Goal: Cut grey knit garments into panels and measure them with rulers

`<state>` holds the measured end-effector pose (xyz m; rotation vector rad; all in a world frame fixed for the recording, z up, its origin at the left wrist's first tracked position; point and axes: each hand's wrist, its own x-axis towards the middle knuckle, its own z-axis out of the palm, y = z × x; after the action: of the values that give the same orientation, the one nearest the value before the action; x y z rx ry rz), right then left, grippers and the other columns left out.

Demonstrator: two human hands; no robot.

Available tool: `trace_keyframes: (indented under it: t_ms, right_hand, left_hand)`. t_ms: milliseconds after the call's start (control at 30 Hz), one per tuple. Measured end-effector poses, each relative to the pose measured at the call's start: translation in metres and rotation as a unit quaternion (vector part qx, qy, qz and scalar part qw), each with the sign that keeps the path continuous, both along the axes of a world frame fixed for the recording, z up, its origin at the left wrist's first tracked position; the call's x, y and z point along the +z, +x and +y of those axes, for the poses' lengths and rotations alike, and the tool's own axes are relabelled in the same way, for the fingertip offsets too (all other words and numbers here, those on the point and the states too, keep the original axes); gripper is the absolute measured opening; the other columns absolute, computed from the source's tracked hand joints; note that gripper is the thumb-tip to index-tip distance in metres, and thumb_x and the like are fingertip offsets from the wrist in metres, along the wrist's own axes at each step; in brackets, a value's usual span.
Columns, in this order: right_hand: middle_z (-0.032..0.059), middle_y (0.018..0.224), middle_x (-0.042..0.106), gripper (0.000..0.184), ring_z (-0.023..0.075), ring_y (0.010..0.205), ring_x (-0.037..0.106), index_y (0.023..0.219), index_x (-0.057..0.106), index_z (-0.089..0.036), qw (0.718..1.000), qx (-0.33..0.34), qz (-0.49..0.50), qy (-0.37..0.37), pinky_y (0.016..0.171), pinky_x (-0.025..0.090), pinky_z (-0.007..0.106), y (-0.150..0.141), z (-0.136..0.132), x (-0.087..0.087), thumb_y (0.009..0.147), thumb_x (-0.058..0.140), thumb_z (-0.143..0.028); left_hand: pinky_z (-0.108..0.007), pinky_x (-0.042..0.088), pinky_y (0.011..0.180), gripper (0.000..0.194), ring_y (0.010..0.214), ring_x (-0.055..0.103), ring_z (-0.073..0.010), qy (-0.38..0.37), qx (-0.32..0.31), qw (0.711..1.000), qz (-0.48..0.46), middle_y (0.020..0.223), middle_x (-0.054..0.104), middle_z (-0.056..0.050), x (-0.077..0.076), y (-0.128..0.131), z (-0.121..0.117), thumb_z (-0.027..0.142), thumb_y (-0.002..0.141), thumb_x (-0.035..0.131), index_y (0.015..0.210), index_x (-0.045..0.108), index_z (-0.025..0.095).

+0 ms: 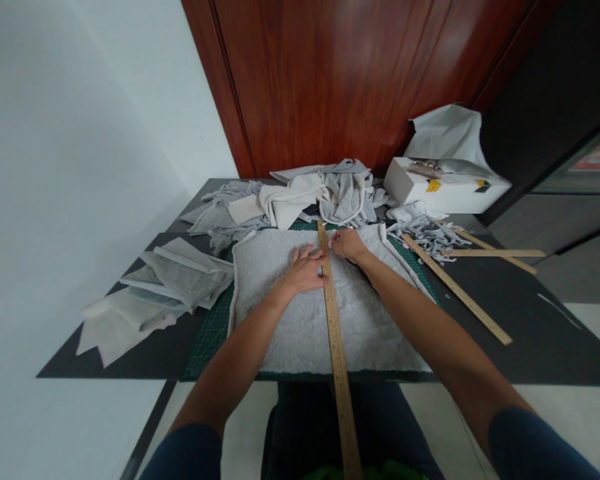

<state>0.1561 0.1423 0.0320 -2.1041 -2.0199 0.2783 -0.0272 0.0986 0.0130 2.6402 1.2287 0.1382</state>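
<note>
A long wooden ruler (336, 333) lies lengthwise across a grey fabric piece (285, 340), and its near end juts past the table edge over my lap. Pressing down on the ruler's left edge is my left hand (307, 270), with its fingers spread flat. My right hand (347, 244) is closed in a pinch beside the ruler's right edge, near the far end. Between its fingertips shows a small pale pink piece, like tailor's chalk, mostly hidden. Under the fabric is a green cutting mat (207, 347).
Heaped grey and cream cloth (295, 197) lies along the back. Folded fabric pieces (180, 277) are at the left. To the right are thin fabric strips (425, 233), another wooden ruler (460, 293), crossed wooden strips (510, 253) and a white box (445, 187).
</note>
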Motion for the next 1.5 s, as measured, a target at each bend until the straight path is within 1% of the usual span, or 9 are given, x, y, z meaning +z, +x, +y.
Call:
trace_keyframes:
  t_ms: [200,400,633,900,1100,1233,1300,1400,1500]
  right_hand:
    - [0.0163,0.118,0.081,0.031,0.0249,0.116,0.075,0.116,0.083,-0.011,1.0,-0.001,0.008,0.002,0.097,0.052,0.024,-0.001,-0.004,-0.003,0.097,0.062,-0.026]
    - [0.0096,0.109,0.083,0.026,0.0222,0.105,0.077,0.109,0.085,-0.016,0.999,0.025,0.018,-0.044,0.084,0.052,0.02,0.007,-0.018,-0.002,0.089,0.071,-0.026]
    - [0.013,0.117,0.081,0.031,0.0228,0.112,0.075,0.117,0.083,-0.014,0.999,-0.024,0.028,-0.009,0.094,0.052,0.023,-0.002,-0.022,-0.002,0.096,0.063,-0.027]
    - [0.0113,0.104,0.083,0.024,0.0241,0.102,0.077,0.106,0.086,-0.017,0.997,0.025,0.024,-0.064,0.084,0.052,0.022,0.004,-0.048,-0.002,0.088,0.072,-0.025]
    - [0.0152,0.111,0.082,0.026,0.0256,0.111,0.076,0.111,0.083,-0.014,1.0,-0.01,0.018,-0.002,0.092,0.053,0.024,-0.004,-0.05,-0.004,0.094,0.066,-0.025]
    - [0.0155,0.115,0.081,0.026,0.0251,0.111,0.077,0.114,0.08,-0.014,0.998,-0.029,0.035,0.033,0.092,0.053,0.025,-0.008,-0.054,-0.008,0.096,0.064,-0.024]
    - [0.0152,0.114,0.082,0.025,0.0244,0.11,0.077,0.114,0.079,-0.014,0.997,-0.034,0.043,0.048,0.091,0.053,0.025,-0.009,-0.057,-0.01,0.097,0.063,-0.023]
    - [0.015,0.111,0.082,0.024,0.0234,0.109,0.077,0.114,0.078,-0.012,0.996,-0.029,0.054,0.057,0.092,0.053,0.024,-0.01,-0.059,-0.013,0.097,0.063,-0.022]
    - [0.0151,0.112,0.082,0.025,0.0228,0.108,0.077,0.114,0.078,-0.012,0.995,-0.045,0.062,0.064,0.091,0.052,0.024,-0.009,-0.061,-0.015,0.098,0.062,-0.023]
  left_hand:
    - [-0.065,0.013,0.132,0.068,0.162,0.023,-0.0385,-0.016,-0.002,1.0,0.013,0.167,0.048,-0.004,0.006,-0.001,-0.001,0.053,0.09,0.069,0.153,0.055,0.032]
    - [-0.063,0.013,0.132,0.085,0.163,0.02,-0.0389,-0.029,-0.005,0.999,0.028,0.17,0.043,-0.009,0.007,0.0,-0.001,0.06,0.085,0.073,0.16,0.047,0.03]
    - [-0.06,0.008,0.133,0.112,0.166,0.013,-0.0384,-0.057,-0.014,0.997,0.059,0.177,0.026,-0.015,0.008,0.0,-0.003,0.069,0.078,0.076,0.169,0.029,0.022]
    - [-0.062,0.004,0.132,0.113,0.166,0.007,-0.0395,-0.085,-0.017,0.993,0.077,0.179,0.021,-0.015,0.011,0.002,0.0,0.072,0.076,0.075,0.168,0.032,0.022]
    - [-0.063,0.006,0.132,0.109,0.166,0.007,-0.039,-0.09,-0.001,0.993,0.07,0.179,0.022,-0.012,0.006,0.005,0.004,0.07,0.074,0.078,0.165,0.035,0.027]
    - [-0.065,0.009,0.131,0.112,0.166,0.009,-0.0412,-0.082,0.01,0.995,0.063,0.178,0.023,-0.014,0.004,0.007,0.002,0.066,0.072,0.081,0.165,0.034,0.025]
    - [-0.065,0.011,0.131,0.108,0.165,0.012,-0.0416,-0.062,0.006,0.997,0.05,0.178,0.025,-0.014,0.003,0.007,-0.002,0.061,0.073,0.082,0.164,0.036,0.026]
    - [-0.063,0.016,0.131,0.09,0.162,0.022,-0.0397,-0.029,-0.003,0.999,0.027,0.173,0.036,-0.013,0.003,0.007,-0.012,0.055,0.079,0.08,0.157,0.047,0.025]
    - [-0.06,0.023,0.129,0.063,0.157,0.034,-0.0375,-0.011,-0.007,1.0,0.028,0.16,0.053,-0.011,0.004,0.006,-0.022,0.053,0.085,0.076,0.14,0.063,0.024]
